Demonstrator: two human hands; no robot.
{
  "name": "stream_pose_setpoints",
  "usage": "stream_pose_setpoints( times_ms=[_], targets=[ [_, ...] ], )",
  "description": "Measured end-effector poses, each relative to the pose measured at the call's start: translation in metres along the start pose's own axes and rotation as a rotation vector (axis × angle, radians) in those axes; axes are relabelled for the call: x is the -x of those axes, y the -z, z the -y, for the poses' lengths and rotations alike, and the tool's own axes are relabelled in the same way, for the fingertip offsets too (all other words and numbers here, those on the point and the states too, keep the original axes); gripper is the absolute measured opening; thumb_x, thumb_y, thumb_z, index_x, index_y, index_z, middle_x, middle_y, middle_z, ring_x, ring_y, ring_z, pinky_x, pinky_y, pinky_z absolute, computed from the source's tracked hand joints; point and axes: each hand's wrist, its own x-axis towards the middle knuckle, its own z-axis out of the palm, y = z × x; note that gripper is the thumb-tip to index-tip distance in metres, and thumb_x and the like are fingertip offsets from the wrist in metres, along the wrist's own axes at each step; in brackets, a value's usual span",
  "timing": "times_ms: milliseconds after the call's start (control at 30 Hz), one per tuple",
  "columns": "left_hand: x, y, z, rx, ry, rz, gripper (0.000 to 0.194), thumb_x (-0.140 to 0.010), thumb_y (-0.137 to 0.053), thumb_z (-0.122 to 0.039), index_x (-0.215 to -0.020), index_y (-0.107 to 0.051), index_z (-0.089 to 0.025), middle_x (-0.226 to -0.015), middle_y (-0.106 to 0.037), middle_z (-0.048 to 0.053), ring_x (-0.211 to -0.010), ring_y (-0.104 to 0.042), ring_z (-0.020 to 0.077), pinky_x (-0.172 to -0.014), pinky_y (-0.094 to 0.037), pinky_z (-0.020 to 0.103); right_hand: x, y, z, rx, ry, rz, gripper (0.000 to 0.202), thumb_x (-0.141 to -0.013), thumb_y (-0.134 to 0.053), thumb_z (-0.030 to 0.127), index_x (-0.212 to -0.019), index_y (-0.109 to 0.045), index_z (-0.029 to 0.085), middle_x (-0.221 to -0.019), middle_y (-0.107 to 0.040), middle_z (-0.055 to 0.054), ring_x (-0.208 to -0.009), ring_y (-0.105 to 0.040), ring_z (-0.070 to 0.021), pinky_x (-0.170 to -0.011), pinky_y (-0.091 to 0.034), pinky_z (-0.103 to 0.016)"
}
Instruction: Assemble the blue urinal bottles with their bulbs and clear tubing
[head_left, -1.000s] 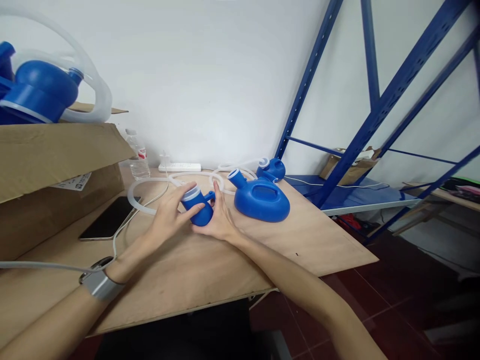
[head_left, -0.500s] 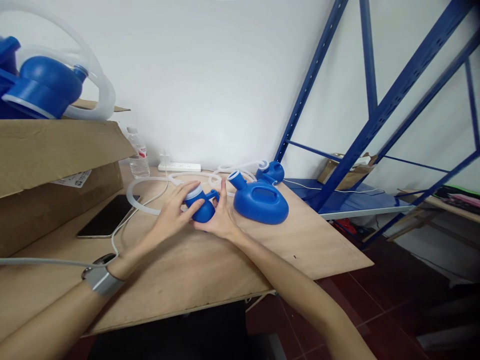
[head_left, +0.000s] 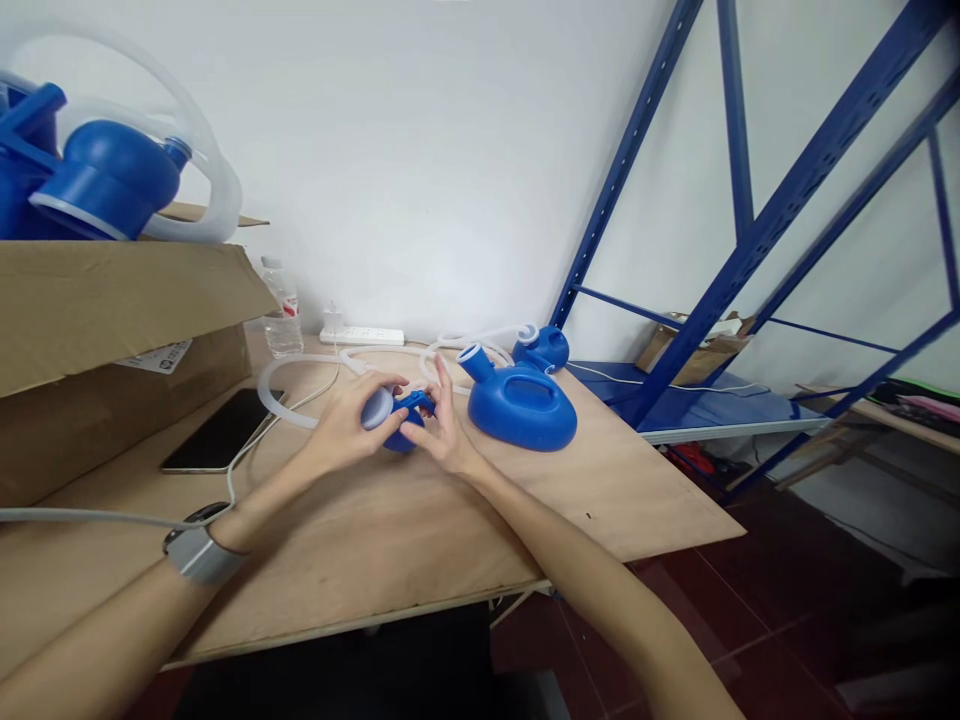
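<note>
Above the wooden table, both of my hands are on a blue plastic urinal cup with a white rim and a small lever-like part. My left hand grips it around the rim, thumb along its side. My right hand has its thumb and fingers at the lever side, with one finger raised. The white-rimmed mouth is tilted toward me. A blue urinal bottle with a moulded handle and angled neck stands just right of my right hand. Clear tubing lies looped behind my hands.
A cardboard box at left carries more blue cups and tubing. A phone, water bottle, power strip and white cable lie nearby. Another blue cup lies behind the bottle. A blue rack stands at right.
The urinal cup has been turned so that its white-rimmed mouth faces more toward me. My right thumb and fingers have shifted on it near the lever.
</note>
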Motion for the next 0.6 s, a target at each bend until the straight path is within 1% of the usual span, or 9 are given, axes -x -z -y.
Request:
stream_pose_setpoints(
  times_ms=[67, 133, 200, 267, 367, 500, 600],
  targets=[
    [0.001, 0.000, -0.001, 0.000, -0.019, -0.017, 0.027, -0.091, -0.067, -0.035, -0.113, -0.065, -0.020, -0.110, -0.076, 0.008, -0.100, -0.072, 0.0241, -0.093, -0.056, 0.038, -0.004, -0.001, 0.007, -0.143, -0.091, -0.041, 0.088, -0.095, -0.062, 0.057, -0.167, -0.024, 0.025, -0.100, -0.058, -0.003, -0.089, -0.057, -0.0189, -0.090, -0.051, -0.037],
    [0.001, 0.001, -0.004, -0.013, -0.036, -0.012, 0.027, -0.090, -0.067, -0.034, -0.114, -0.064, -0.020, -0.108, -0.076, 0.008, -0.098, -0.072, 0.0237, -0.091, -0.057, 0.037, -0.007, -0.001, 0.013, -0.232, -0.167, -0.085, 0.070, -0.098, -0.054, 0.057, -0.158, -0.043, 0.022, -0.083, -0.053, 0.001, -0.076, -0.050, -0.0163, -0.079, -0.047, -0.032],
    [0.001, 0.001, -0.009, -0.053, -0.064, 0.013, 0.026, -0.091, -0.064, -0.033, -0.113, -0.064, -0.021, -0.108, -0.076, 0.008, -0.098, -0.072, 0.0240, -0.092, -0.057, 0.038, -0.010, 0.000, 0.018, -0.282, -0.230, -0.110, 0.061, -0.100, -0.049, 0.060, -0.144, -0.059, 0.020, -0.076, -0.050, 0.002, -0.068, -0.044, -0.0141, -0.070, -0.043, -0.028],
    [0.001, 0.000, -0.013, -0.099, -0.097, 0.031, 0.022, -0.092, -0.061, -0.032, -0.110, -0.066, -0.021, -0.108, -0.077, 0.008, -0.099, -0.072, 0.0246, -0.093, -0.056, 0.038, -0.012, 0.000, 0.023, -0.305, -0.281, -0.114, 0.058, -0.098, -0.049, 0.063, -0.129, -0.069, 0.018, -0.077, -0.054, 0.001, -0.066, -0.042, -0.0126, -0.065, -0.039, -0.026],
    [0.000, 0.001, -0.014, -0.131, -0.114, 0.060, 0.021, -0.092, -0.058, -0.034, -0.105, -0.068, -0.021, -0.106, -0.077, 0.009, -0.098, -0.072, 0.0250, -0.093, -0.056, 0.039, -0.014, 0.001, 0.028, -0.323, -0.324, -0.105, 0.050, -0.094, -0.055, 0.060, -0.114, -0.074, 0.018, -0.081, -0.059, -0.001, -0.067, -0.044, -0.0119, -0.063, -0.038, -0.024],
    [-0.002, 0.004, -0.011, -0.140, -0.103, 0.134, 0.023, -0.093, -0.055, -0.034, -0.104, -0.071, -0.021, -0.107, -0.077, 0.010, -0.097, -0.071, 0.0251, -0.091, -0.056, 0.039, -0.016, 0.000, 0.029, -0.346, -0.355, -0.087, 0.042, -0.087, -0.063, 0.051, -0.109, -0.075, 0.018, -0.085, -0.063, -0.002, -0.071, -0.048, -0.0125, -0.065, -0.041, -0.023],
    [-0.002, 0.006, -0.010, -0.141, -0.116, 0.145, 0.024, -0.095, -0.055, -0.033, -0.105, -0.074, -0.021, -0.108, -0.077, 0.010, -0.098, -0.071, 0.0252, -0.092, -0.056, 0.038, -0.016, 0.000, 0.026, -0.351, -0.364, -0.086, 0.039, -0.085, -0.064, 0.049, -0.105, -0.076, 0.018, -0.093, -0.068, -0.004, -0.077, -0.054, -0.0138, -0.068, -0.044, -0.023]
  ],
)
